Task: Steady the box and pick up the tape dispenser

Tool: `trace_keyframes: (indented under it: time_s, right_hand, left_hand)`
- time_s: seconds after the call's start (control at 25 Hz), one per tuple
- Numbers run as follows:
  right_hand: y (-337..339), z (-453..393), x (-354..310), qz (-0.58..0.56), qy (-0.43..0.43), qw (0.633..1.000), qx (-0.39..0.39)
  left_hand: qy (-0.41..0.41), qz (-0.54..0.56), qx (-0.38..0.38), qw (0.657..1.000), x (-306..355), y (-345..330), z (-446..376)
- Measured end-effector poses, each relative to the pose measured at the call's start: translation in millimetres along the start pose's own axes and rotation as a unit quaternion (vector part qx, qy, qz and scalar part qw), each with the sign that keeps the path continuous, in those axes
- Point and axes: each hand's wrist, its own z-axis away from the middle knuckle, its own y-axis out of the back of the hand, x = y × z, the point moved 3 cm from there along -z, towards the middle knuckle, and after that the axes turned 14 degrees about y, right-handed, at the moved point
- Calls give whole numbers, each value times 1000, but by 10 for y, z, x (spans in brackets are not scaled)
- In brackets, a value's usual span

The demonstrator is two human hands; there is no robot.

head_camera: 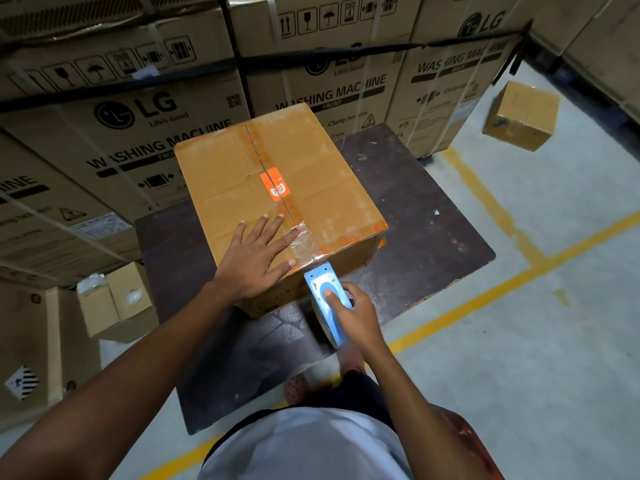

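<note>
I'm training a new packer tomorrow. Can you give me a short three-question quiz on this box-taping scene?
1. True or false: the left hand lies flat on top of the cardboard box.
2. What does the right hand grip? A) a knife B) a blue tape dispenser C) a marker
3. What colour is the sticker on the box's centre seam?

Key: 1 true. 2 B. 3 orange.
</note>
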Motion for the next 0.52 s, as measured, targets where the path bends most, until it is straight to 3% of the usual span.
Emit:
trace_keyframes:
  time_s: [0.36,0.52]
  right_hand:
    - [-58,-66,-157,-82,-89,993,4]
    - [-128,-4,27,-57,-145,988,17]
  left_hand:
    - [-1,-1,9,1000,-6,-12,1]
    - [0,-3,7,1000,-4,-18,-5]
